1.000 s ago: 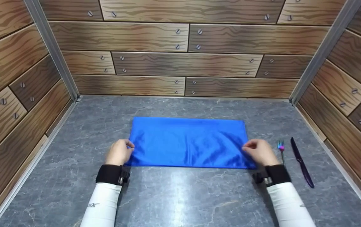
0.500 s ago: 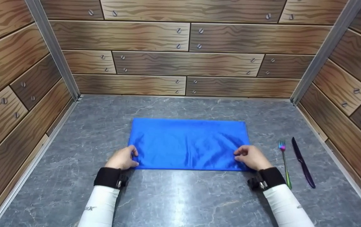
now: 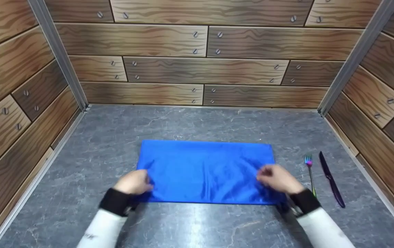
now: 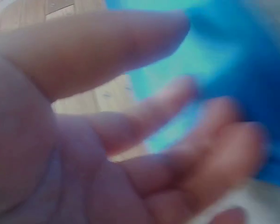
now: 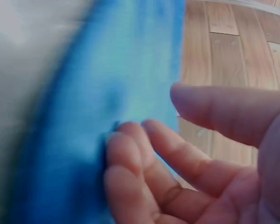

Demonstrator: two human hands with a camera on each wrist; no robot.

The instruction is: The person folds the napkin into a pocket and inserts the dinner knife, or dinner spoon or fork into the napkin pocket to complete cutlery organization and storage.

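A folded, shiny blue cloth (image 3: 197,168) lies flat in the middle of the table in the head view, with creases towards its right side. My left hand (image 3: 135,182) is over its near left corner, fingers loosely bent. In the left wrist view the thumb (image 4: 112,44) stands apart from the fingers, with no cloth visible between them. At the right end of the cloth is my right hand (image 3: 279,178). Its fingertips (image 5: 123,149) are bent against or just over the blue fabric, and the thumb (image 5: 214,109) stays separate. Blur hides the exact contact.
To the right of the cloth lie a rainbow-coloured fork (image 3: 309,172) and a dark purple knife (image 3: 331,181), both on the grey marbled table (image 3: 197,122). Wood-patterned walls (image 3: 203,69) enclose the table at the back and both sides.
The blue cloth has slid towards me together with both hands. Earlier the hands moved from its side edges onto its near corners. The fork and knife have stayed in place.
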